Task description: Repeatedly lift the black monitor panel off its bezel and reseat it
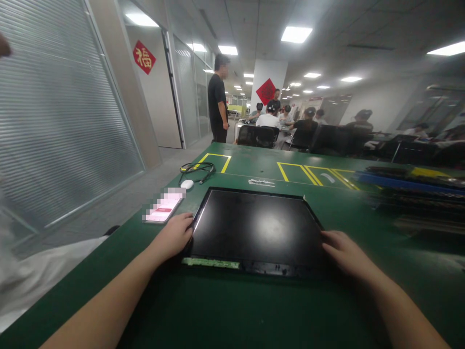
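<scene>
Though only one screen panel (250,225), two hands (177,233) (340,247) at opposite edges.

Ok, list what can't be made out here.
In the head view:
Flat black rectangular panel: underside, hidden by the panel itself.
Bare left hand and right hand: any fingertips beneath the panel, hidden by its edges.
Pink-lit rectangular phone: screen text, masked by pixelation.
Dark and blue stack at right: separate items, smeared by blur.
White cloth at left: full extent, cut off by picture edge.

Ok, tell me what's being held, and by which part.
The black panel, by its two side edges: left hand on one, right hand on the other.
</scene>
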Action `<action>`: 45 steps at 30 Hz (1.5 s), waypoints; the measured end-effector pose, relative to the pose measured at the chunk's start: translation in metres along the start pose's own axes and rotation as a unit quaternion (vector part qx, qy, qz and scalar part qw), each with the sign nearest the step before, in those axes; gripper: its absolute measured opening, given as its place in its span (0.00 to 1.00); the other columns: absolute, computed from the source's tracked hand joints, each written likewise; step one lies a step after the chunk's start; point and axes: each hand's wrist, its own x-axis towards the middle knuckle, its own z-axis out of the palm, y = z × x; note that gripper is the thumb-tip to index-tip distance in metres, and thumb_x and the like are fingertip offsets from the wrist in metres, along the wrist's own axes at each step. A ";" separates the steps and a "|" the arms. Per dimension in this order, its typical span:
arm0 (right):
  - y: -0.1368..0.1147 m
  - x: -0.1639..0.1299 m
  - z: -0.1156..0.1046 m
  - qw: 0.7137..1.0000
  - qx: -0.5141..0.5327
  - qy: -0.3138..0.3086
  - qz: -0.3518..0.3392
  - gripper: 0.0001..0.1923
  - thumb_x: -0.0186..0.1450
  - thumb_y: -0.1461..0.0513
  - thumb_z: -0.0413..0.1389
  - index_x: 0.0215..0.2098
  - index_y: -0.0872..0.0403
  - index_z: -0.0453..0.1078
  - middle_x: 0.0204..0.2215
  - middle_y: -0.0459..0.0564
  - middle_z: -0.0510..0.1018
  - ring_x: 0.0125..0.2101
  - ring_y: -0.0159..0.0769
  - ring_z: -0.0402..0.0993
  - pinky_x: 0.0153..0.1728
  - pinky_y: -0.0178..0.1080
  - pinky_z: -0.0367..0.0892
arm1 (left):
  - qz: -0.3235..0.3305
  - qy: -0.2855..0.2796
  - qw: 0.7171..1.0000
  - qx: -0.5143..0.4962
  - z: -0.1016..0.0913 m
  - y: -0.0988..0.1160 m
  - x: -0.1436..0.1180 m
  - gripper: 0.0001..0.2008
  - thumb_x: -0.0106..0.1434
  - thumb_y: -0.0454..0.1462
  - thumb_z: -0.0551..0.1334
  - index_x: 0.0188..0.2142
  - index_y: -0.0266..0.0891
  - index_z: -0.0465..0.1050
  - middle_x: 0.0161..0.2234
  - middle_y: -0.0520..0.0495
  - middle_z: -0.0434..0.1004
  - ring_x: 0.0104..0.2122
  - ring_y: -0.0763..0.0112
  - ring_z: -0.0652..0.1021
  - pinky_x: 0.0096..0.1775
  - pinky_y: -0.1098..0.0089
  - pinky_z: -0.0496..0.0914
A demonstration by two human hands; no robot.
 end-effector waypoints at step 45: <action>-0.003 -0.001 0.002 0.999 -0.021 0.030 0.017 0.21 0.62 0.59 0.50 0.49 0.56 0.75 0.50 0.61 0.76 0.51 0.47 0.74 0.55 0.48 0.67 | -0.273 -0.011 0.755 -0.596 -0.009 0.032 -0.011 0.35 0.61 0.28 0.64 0.65 0.43 0.56 0.27 0.48 0.82 0.20 0.62 0.82 0.23 0.66 0.77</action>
